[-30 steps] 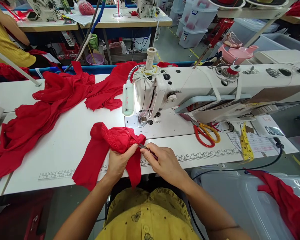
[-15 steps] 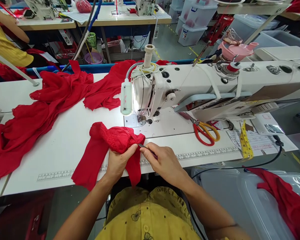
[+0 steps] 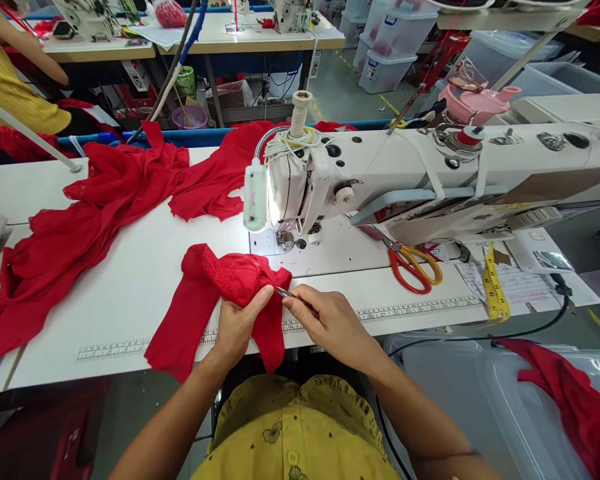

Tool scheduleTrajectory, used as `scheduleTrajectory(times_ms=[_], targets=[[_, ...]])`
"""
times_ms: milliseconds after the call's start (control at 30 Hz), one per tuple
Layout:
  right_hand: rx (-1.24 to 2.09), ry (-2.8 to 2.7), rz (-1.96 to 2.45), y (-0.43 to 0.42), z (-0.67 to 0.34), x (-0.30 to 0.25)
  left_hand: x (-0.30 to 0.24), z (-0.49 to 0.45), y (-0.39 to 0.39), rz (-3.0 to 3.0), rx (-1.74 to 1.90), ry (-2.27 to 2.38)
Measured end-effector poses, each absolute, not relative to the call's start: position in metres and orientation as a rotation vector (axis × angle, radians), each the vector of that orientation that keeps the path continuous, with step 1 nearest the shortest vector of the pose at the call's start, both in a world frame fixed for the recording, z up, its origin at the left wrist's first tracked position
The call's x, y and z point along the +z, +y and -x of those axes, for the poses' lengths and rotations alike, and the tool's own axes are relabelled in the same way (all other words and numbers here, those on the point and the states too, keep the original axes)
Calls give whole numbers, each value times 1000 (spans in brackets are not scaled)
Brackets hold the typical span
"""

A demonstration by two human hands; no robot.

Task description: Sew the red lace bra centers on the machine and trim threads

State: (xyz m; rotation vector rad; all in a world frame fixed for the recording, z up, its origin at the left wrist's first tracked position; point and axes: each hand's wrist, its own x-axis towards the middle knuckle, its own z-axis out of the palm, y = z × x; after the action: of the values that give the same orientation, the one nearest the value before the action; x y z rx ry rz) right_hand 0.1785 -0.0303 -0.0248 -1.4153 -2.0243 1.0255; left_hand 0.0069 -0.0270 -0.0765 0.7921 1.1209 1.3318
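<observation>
1. Currently, the left hand (image 3: 237,327) grips the garment (image 3: 240,273), thumb pressed on its bunched folds; the right hand (image 3: 337,330) pinches the tool (image 3: 293,294) between thumb and fingers.
2. The garment lies just ahead of the left fingers, one panel spread to their left and a strip dropping between the hands past the edge of the table (image 3: 110,300).
3. The tool's tip sits at the folds just beside the left thumb, so work at that spot looks under way rather than finished. How much is done elsewhere, and whether the tip has caught anything, cannot be told.
4. Ahead of the fingers, apart from the garment, stands the machine (image 3: 390,157) with its lamp (image 3: 255,200).
5. Right of the right fingers lie scissors (image 3: 393,245), then the tape (image 3: 495,287) and papers (image 3: 530,290).
6. Well left of the left fingers, red cloths (image 3: 90,213) sprawl apart from the garment.
7. The left thumb and folds partly hide the working spot; the machine seems to limit forward reach.
</observation>
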Motion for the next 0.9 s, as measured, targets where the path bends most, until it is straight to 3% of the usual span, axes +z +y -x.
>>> scheduleTrajectory(times_ms=[900], targets=[[804, -2205, 1707, -36, -174, -9, -70, -8, -29, -881, 1281, 1263]])
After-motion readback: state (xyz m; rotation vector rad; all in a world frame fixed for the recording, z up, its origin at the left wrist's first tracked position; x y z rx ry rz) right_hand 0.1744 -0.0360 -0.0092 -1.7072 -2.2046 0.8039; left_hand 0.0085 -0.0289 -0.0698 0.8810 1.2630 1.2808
